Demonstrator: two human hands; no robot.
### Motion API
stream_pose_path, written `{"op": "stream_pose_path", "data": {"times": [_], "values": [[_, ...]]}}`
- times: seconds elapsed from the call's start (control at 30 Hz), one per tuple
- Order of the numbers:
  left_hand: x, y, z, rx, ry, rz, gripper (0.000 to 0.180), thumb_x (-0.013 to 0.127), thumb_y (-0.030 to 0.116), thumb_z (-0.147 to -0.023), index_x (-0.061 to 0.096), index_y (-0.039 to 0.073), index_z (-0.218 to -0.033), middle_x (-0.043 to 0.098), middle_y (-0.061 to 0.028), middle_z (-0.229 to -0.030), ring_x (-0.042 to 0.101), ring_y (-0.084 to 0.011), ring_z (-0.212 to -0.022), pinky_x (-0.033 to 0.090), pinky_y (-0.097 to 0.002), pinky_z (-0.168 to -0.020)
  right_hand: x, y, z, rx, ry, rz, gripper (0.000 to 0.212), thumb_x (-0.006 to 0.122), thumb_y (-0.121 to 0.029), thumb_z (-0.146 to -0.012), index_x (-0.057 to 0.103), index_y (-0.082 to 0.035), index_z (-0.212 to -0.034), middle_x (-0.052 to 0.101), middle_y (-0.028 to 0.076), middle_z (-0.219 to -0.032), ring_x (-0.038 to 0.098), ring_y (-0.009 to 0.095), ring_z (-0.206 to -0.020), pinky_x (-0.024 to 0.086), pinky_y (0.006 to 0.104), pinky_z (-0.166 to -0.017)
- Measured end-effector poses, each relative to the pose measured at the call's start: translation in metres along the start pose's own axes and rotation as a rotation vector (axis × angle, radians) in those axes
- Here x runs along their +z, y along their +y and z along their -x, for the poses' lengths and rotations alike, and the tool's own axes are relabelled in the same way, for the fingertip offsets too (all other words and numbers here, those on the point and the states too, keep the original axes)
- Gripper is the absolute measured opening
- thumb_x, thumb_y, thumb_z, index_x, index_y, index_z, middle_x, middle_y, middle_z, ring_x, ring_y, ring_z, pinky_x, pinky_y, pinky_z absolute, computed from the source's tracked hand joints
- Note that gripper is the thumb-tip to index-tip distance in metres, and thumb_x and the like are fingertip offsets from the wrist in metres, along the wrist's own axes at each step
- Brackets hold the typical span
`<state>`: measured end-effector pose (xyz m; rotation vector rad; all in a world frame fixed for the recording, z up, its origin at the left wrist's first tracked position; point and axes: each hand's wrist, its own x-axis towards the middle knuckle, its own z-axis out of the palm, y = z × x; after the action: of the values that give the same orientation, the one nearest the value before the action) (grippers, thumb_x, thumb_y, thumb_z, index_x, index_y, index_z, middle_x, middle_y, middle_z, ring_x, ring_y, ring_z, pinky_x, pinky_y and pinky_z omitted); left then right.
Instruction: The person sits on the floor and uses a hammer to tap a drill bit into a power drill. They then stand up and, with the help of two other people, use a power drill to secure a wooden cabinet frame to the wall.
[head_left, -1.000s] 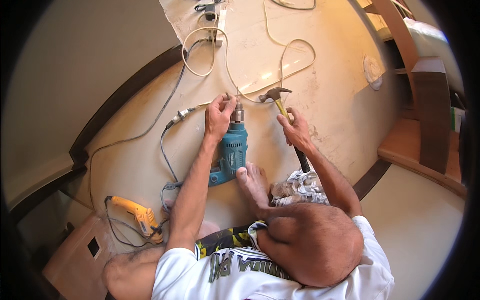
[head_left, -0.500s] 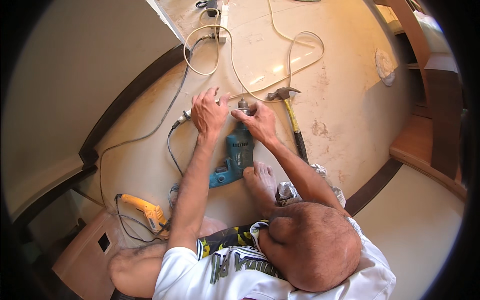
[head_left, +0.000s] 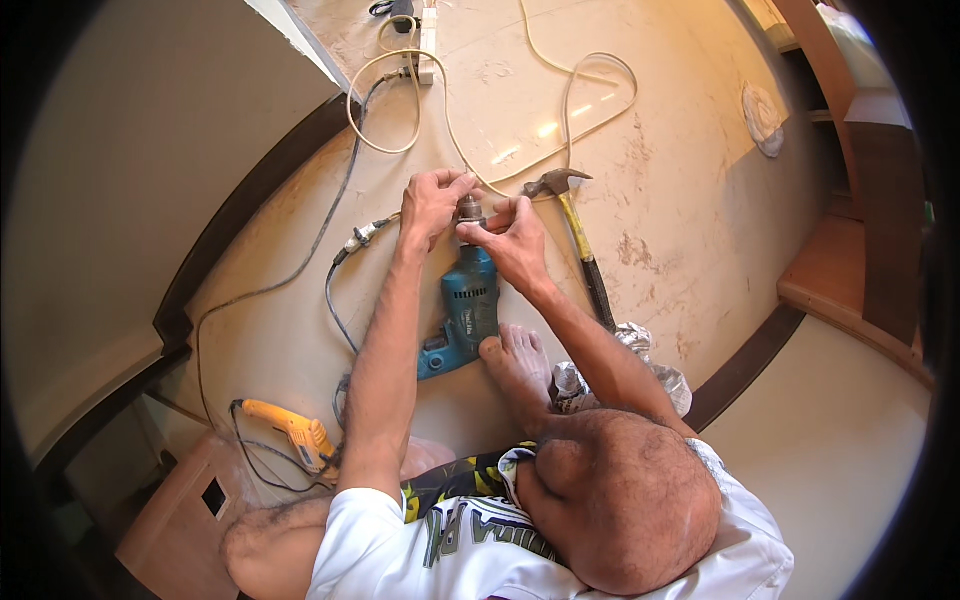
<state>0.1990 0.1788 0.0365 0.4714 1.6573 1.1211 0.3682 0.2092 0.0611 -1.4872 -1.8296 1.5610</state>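
A teal power drill (head_left: 470, 300) lies on the floor in front of me, its chuck (head_left: 470, 209) pointing away. My left hand (head_left: 430, 207) is closed, thumb and fingers pinched together just beyond the chuck's tip, where the drill bit sits. The fingers mostly hide that thin bit. From the right, my right hand (head_left: 515, 240) grips the chuck between thumb and fingers. The drill's handle points left, and its body rests against my bare foot (head_left: 520, 365).
A claw hammer (head_left: 575, 240) lies right of the drill. Crumpled paper (head_left: 575, 385) is near my right leg. At lower left sits a yellow corded power tool (head_left: 290, 430). A cream cable (head_left: 455, 120) loops from a white power strip (head_left: 428, 45). Shelving (head_left: 830, 270) stands at right.
My left hand has moved from beside the chuck, fingers raised, to a pinch at the drill bit. The right hand stays at the chuck. The whole view has shifted slightly.
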Motion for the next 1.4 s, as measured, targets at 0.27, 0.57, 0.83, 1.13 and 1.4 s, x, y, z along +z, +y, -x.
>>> {"op": "stream_pose_path", "data": {"times": [0.27,0.57,0.83,1.13,1.4], "values": [[-0.003,0.008,0.000,-0.060,-0.053,0.168,0.027,0.066,0.024,-0.106,0.073,-0.001,-0.113,0.078,-0.0084,-0.098,0.073,-0.0141,-0.083,0.060,-0.0282,-0.074,0.001,0.007,-0.003,0.044,-0.081,-0.171,0.063,0.086,-0.026,-0.082,0.055,0.009,-0.125,0.076,0.017,-0.098,0.075,0.021,-0.088,0.060,0.0337,-0.078],[-0.013,0.007,-0.006,-0.030,-0.056,0.208,0.026,0.063,0.029,-0.108,0.074,0.006,-0.114,0.078,-0.0024,-0.100,0.074,-0.0113,-0.089,0.058,-0.0261,-0.080,0.004,0.011,-0.004,0.070,-0.111,-0.189,0.060,0.084,-0.026,-0.084,0.056,0.007,-0.126,0.076,0.015,-0.097,0.074,0.020,-0.088,0.059,0.0333,-0.079],[-0.009,0.008,-0.004,-0.019,-0.073,0.223,0.027,0.065,0.028,-0.107,0.074,0.004,-0.114,0.078,-0.0027,-0.098,0.074,-0.0122,-0.086,0.060,-0.0269,-0.077,0.003,0.013,-0.002,0.058,-0.109,-0.194,0.057,0.083,-0.025,-0.085,0.058,0.007,-0.124,0.076,0.015,-0.099,0.073,0.019,-0.089,0.059,0.0330,-0.081],[-0.002,0.013,-0.002,-0.004,-0.015,0.114,0.027,0.067,0.026,-0.106,0.074,0.001,-0.112,0.077,-0.0044,-0.094,0.073,-0.0116,-0.080,0.059,-0.0258,-0.072,0.004,0.018,-0.003,0.046,-0.103,-0.193,0.057,0.084,-0.026,-0.084,0.059,0.006,-0.123,0.075,0.014,-0.096,0.073,0.019,-0.088,0.059,0.0331,-0.080],[-0.004,0.005,0.001,0.006,-0.047,0.083,0.027,0.068,0.024,-0.105,0.075,-0.001,-0.112,0.076,-0.0052,-0.091,0.071,-0.0118,-0.079,0.059,-0.0272,-0.071,0.003,0.010,0.003,0.045,-0.165,-0.313,0.059,0.080,-0.017,-0.087,0.052,0.007,-0.134,0.074,0.018,-0.108,0.072,0.021,-0.094,0.058,0.0347,-0.085]]}}
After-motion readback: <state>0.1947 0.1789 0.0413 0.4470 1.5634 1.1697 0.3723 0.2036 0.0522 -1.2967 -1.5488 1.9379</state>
